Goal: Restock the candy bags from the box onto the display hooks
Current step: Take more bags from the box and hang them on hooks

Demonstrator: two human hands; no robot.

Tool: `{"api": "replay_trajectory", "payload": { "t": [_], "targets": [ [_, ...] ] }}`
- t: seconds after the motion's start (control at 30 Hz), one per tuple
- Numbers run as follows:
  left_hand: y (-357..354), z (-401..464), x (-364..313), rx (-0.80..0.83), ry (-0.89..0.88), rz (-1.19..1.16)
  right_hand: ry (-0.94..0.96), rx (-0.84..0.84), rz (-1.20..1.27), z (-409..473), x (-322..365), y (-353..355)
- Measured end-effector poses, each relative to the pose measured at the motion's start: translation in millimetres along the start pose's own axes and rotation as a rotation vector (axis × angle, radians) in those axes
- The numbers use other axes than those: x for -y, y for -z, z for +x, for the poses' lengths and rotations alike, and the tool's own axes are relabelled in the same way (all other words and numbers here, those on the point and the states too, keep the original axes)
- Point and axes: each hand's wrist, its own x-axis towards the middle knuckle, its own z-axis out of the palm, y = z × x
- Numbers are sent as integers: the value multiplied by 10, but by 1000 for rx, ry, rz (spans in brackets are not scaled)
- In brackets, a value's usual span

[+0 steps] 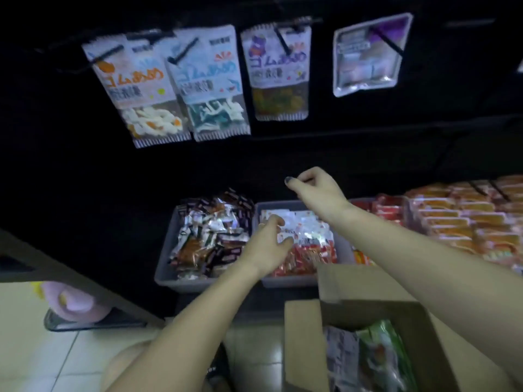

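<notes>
Cardboard makes up the open box (368,309) at lower right, its flaps raised, with candy bags (376,360) lying inside, green and white wrappers showing. Both bare forearms reach forward and up from the bottom of the head view. The left hand (268,244) hovers over two grey bins (169,275) of small wrapped sweets, fingers loosely curved and apart, holding nothing that can be made out. The right hand (314,190) is raised higher against the dark back panel, wrist bent, thumb and forefinger drawn together in a pinch; whether anything sits between them cannot be told. Above, four hanging bags (203,80) dangle from black display hooks (181,55), three printed packets side by side and one clear-fronted packet (368,55) off to the right. Red and orange packets (452,222) are stacked on the shelf at right.
</notes>
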Motion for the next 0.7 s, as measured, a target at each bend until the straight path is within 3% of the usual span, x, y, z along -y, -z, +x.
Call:
{"api": "replay_trajectory", "payload": {
  "t": [0.27, 0.4, 0.5, 0.7],
  "targets": [
    [-1199, -447, -51, 254, -268, 404, -155, -48, -20, -853, -1617, 622],
    [-1650, -640, -60, 337, -490, 761, -311, 169, -135, -1107, -2248, 845],
    [-1876, -726, 14, 440, -516, 946, -395, 364, -315, -1194, -2587, 976],
    [-2022, -851, 423, 578, -540, 985, -504, 573, -531, -1312, -3131, 965]
  ]
}}
